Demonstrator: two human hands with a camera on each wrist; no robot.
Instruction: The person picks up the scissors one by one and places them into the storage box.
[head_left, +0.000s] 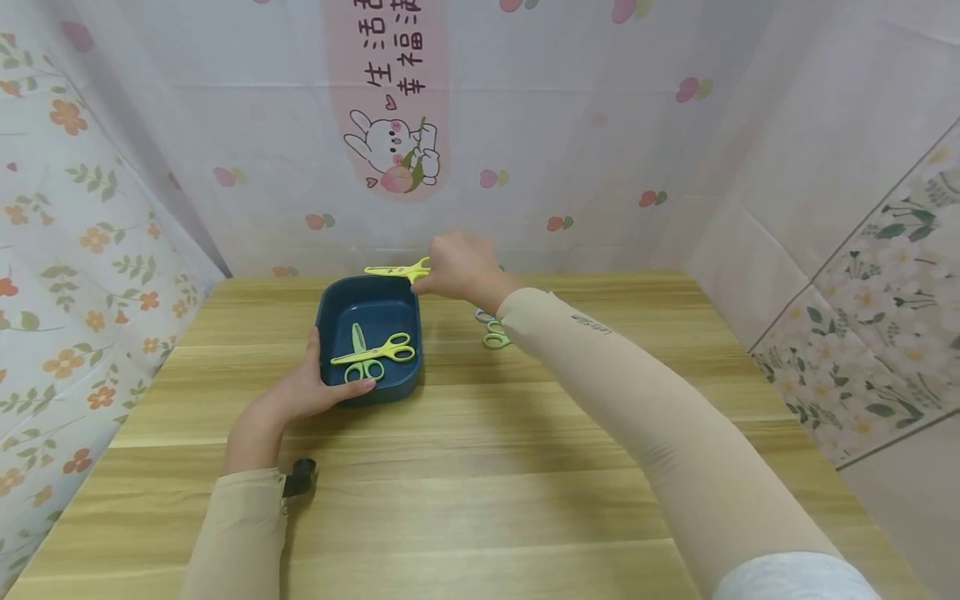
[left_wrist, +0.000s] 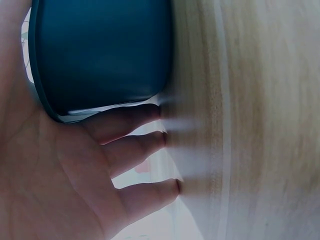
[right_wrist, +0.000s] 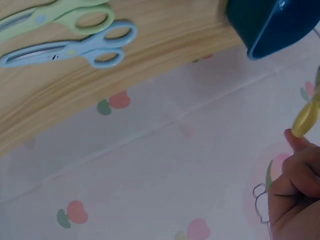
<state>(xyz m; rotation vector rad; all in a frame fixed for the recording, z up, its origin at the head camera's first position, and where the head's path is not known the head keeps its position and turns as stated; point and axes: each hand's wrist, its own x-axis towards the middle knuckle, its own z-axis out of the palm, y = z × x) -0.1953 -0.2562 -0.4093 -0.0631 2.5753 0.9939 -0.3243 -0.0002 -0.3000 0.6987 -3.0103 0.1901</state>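
Note:
A pair of yellow scissors (head_left: 399, 270) is pinched by its handles in my right hand (head_left: 461, 265), blades pointing left above the back rim of a dark blue bin (head_left: 378, 293). In the right wrist view, only part of the yellow handle (right_wrist: 305, 119) shows by the fingertips. Inside the bin, other yellow scissors (head_left: 375, 355) lie across green scissors (head_left: 359, 340). My left hand (head_left: 296, 392) rests against the bin's front left corner, its thumb over the front rim. Straight, spread fingers (left_wrist: 142, 150) reach down to the table outside the bin.
Right of the bin, green scissors (right_wrist: 60, 16) and blue scissors (right_wrist: 70, 49) lie side by side on the wooden table (head_left: 450, 467). My right forearm partly hides them in the head view. Printed curtain (head_left: 600, 142) hangs behind the table's back edge.

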